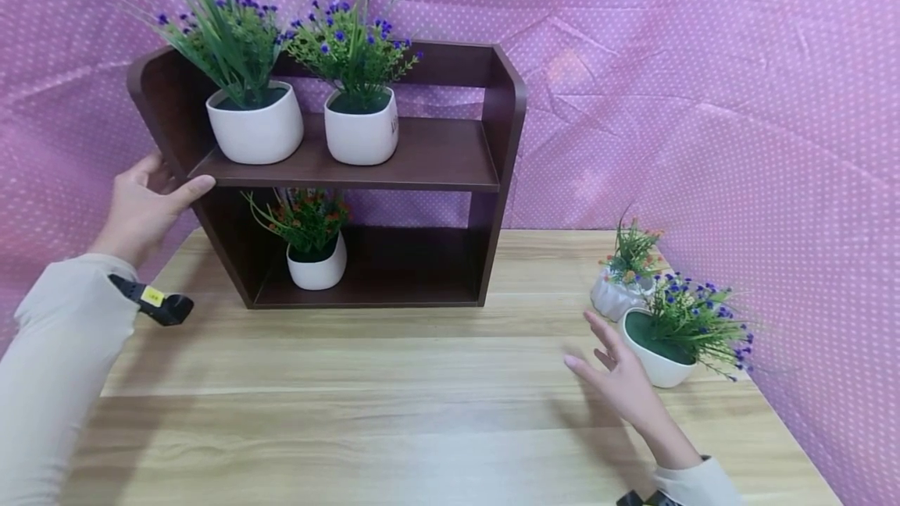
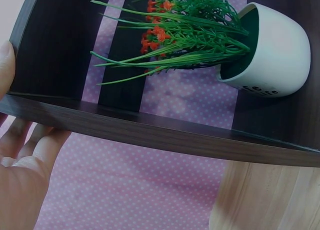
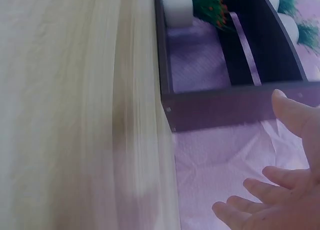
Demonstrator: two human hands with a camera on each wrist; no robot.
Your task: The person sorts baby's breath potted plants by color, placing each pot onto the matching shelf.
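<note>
A dark brown two-tier wooden shelf [image 1: 439, 148] stands on the table against the cloth. My left hand [image 1: 146, 205] grips its left side panel, thumb on the front edge and fingers round the outer face. On the upper tier are two white pots [image 1: 255, 130] [image 1: 362, 131] with purple-flowered plants. A white pot [image 2: 282, 52] with orange flowers sits on the lower tier. My right hand [image 1: 622, 381], fingers spread and holding nothing, is over the table's right part. Close beside it sits a tilted white pot [image 1: 661, 365] with purple flowers.
Behind the tilted pot stands a small pale ribbed pot [image 1: 613, 297] with orange flowers. Pink dotted cloth [image 1: 703, 100] hangs behind and along the right side. The light wooden table [image 1: 337, 412] extends in front of the shelf.
</note>
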